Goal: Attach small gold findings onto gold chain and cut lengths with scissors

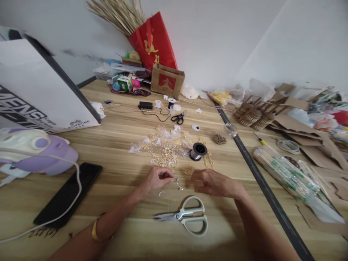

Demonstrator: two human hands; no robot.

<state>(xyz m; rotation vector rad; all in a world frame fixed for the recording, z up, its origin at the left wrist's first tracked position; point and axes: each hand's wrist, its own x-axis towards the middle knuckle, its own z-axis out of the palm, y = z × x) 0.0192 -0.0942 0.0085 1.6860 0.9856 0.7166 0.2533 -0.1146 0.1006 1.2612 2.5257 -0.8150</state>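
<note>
My left hand (pixel 160 178) is closed in a pinch over the wooden table, thumb and forefinger together; what they hold is too small to make out. Just right of its fingertips is a short strand of small shiny beads (pixel 178 185), and a small clear beaded piece (pixel 161 193) lies below. My right hand (pixel 213 182), palm down with fingers bent and smeared by motion, is right of the strand. Beyond both hands spread loose gold and clear beads (pixel 167 154). A black spool of wire (pixel 198 151) and a gold chain (pixel 210 159) lie past my right hand.
Scissors with pale handles (pixel 194 216) lie nearest me. A black phone (pixel 67 194) and a purple-white device (pixel 38 150) with a cable are left. Farther back are small black scissors (pixel 179 116) and a paper bag (pixel 167 81). Wrapped sticks (pixel 285 174) lie right of a dark strip (pixel 261 181).
</note>
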